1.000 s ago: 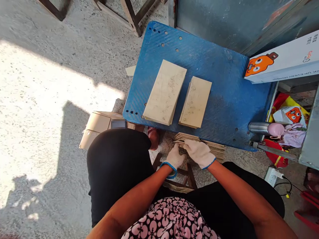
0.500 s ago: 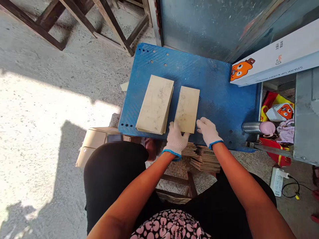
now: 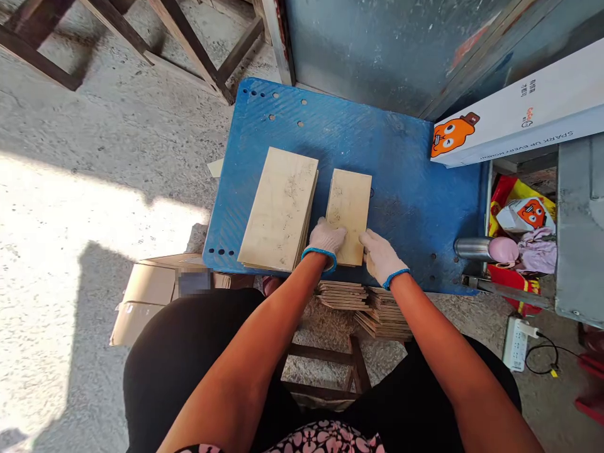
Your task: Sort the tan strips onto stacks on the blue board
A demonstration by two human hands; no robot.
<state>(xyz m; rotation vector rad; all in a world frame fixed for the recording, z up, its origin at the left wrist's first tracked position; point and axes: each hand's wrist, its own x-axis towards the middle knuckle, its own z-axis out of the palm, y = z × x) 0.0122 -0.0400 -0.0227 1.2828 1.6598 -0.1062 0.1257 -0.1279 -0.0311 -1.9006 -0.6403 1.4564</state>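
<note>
Both my hands wear white gloves with blue cuffs. My left hand [image 3: 326, 239] is closed on the left edge of the narrower stack of thin wooden boards [image 3: 350, 201], its thumb lying over the top board. At the right edge of this stack, the bent fingers of my right hand [image 3: 379, 255] press against the side near its front corner. The fingers' undersides are hidden. Just left of my left hand lies a wider stack of pale boards [image 3: 280, 207], slightly uneven along its right side. Dark specks mark both top boards.
The stacks lie on a blue perforated table [image 3: 401, 189]. More boards [image 3: 384, 314] are piled below its front edge. A long white box [image 3: 514, 107] and a steel flask [image 3: 472, 246] are at the right. A cardboard box [image 3: 146, 289] stands at lower left, a power strip [image 3: 515, 343] at lower right.
My right hand has come in against the narrower stack's right edge. My left hand has shifted up its left side, thumb now over the top. The whole view has moved slightly.
</note>
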